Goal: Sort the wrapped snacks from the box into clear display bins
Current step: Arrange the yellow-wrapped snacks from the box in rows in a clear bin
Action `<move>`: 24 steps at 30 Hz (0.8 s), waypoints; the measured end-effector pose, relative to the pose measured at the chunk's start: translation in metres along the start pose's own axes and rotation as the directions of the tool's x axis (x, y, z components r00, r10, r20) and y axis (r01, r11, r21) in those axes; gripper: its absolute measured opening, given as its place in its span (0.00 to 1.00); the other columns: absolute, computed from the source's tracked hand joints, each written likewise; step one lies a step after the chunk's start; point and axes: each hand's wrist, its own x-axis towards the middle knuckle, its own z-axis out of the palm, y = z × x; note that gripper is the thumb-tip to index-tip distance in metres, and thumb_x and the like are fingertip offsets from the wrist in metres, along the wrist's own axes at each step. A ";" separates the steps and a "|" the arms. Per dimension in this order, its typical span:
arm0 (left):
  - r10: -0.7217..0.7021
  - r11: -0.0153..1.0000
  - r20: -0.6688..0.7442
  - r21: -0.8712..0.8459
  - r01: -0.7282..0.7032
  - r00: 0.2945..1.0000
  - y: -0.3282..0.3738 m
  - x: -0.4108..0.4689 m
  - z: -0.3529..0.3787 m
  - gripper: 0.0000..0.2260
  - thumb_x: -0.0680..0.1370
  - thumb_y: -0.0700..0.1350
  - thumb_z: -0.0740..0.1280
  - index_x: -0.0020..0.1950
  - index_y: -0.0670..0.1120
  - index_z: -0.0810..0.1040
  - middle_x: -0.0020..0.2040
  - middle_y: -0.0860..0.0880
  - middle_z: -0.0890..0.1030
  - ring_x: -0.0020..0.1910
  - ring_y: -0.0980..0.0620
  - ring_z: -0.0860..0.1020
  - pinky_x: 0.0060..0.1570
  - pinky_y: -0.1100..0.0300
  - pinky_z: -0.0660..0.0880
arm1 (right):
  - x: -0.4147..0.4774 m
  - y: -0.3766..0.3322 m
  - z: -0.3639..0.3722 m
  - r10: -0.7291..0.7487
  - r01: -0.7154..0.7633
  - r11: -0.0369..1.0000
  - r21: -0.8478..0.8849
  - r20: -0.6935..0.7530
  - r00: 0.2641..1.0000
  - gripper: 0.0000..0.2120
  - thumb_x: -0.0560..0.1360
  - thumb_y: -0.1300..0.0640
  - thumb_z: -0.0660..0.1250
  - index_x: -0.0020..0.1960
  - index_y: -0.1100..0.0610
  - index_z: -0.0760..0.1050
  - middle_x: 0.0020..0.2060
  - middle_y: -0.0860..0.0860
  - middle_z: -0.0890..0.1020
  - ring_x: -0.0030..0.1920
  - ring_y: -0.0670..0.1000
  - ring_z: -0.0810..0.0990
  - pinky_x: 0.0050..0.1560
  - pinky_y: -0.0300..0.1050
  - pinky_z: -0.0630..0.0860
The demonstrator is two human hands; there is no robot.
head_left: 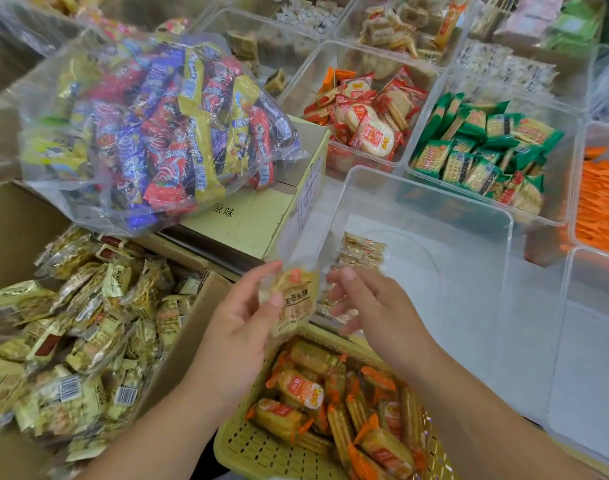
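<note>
A person's left hand (240, 327) pinches a pale wrapped snack (293, 299) between thumb and fingers, holding it upright above the near edge of a yellow mesh basket (261, 448), while the right hand (372, 306) hovers just beside it with fingers spread and loose, gripping nothing. The held packet is yellowish with dark printed characters on its front, and its clear top seam rises in front of the wall of a large clear display bin (431, 216). That bin stands directly beyond the hands and holds only a small stack of similar pale packets (362, 249) in its near left corner. To the left, an open cardboard box (15, 223) is heaped with yellow-wrapped snacks (78, 337), some showing barcodes. The basket below the hands carries orange-trimmed cracker packs (348, 400). Behind the box, a clear plastic bag of purple, red and yellow candy bars (157, 133) lies tilted on a closed carton (261, 216) printed with characters. Farther back, more clear bins sit side by side: one with red-and-white rice cracker packs (365, 116), one with green-wrapped crackers (483, 150), and one at the right edge with orange packets (600, 202). Bins in the top row hold paler wrapped items too blurred to identify
</note>
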 end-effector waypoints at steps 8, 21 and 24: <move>0.210 0.682 0.394 0.596 -0.423 0.895 -0.002 0.004 0.023 0.32 0.73 0.52 0.75 0.74 0.69 0.69 0.74 0.72 0.68 0.76 0.68 0.63 0.73 0.68 0.57 | -0.029 0.009 -0.004 0.214 -0.251 0.788 0.563 0.132 0.968 0.18 0.78 0.47 0.71 0.66 0.51 0.78 0.60 0.53 0.83 0.53 0.58 0.84 0.47 0.54 0.83; -0.208 0.319 0.239 0.933 -0.165 0.949 -0.044 0.052 0.020 0.47 0.75 0.76 0.56 0.85 0.51 0.45 0.84 0.54 0.56 0.82 0.50 0.57 0.76 0.53 0.62 | 0.124 0.021 -0.105 -0.123 -0.096 0.815 -0.571 -0.333 0.935 0.12 0.80 0.54 0.66 0.63 0.54 0.78 0.52 0.54 0.83 0.50 0.58 0.80 0.46 0.48 0.74; -0.206 0.267 0.252 0.944 -0.193 0.946 -0.046 0.052 0.018 0.47 0.75 0.77 0.52 0.85 0.50 0.45 0.84 0.54 0.55 0.81 0.50 0.57 0.76 0.53 0.63 | 0.154 0.037 -0.099 -0.043 -0.123 0.701 -0.702 -0.213 0.976 0.16 0.81 0.53 0.66 0.68 0.54 0.76 0.58 0.56 0.83 0.56 0.61 0.79 0.50 0.48 0.74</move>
